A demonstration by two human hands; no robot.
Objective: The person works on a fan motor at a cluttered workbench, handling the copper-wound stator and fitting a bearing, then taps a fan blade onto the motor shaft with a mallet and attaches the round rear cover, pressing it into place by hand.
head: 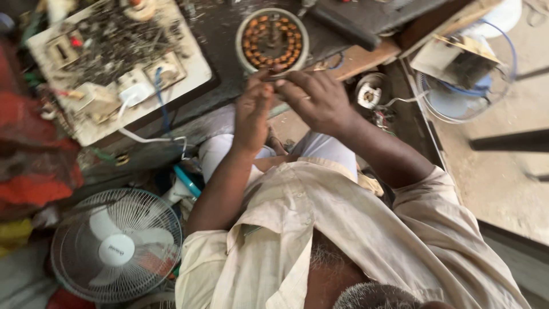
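A round motor stator (273, 40) with a ring of copper coils lies on the dark bench at the top centre. Just below its near rim, my left hand (251, 111) and my right hand (317, 100) meet fingertip to fingertip. Both pinch a thin, wire-like piece (274, 78) between thumb and fingers; blur hides its detail. My forearms reach up from my light shirt at the bottom of the view.
A white switchboard (114, 63) with sockets and loose scrap sits at the top left. A white table fan (117, 246) stands at the lower left. A fan guard with a blue blade (463, 86) is at the right, a small motor part (369, 94) beside it, red cloth (34, 171) at the left.
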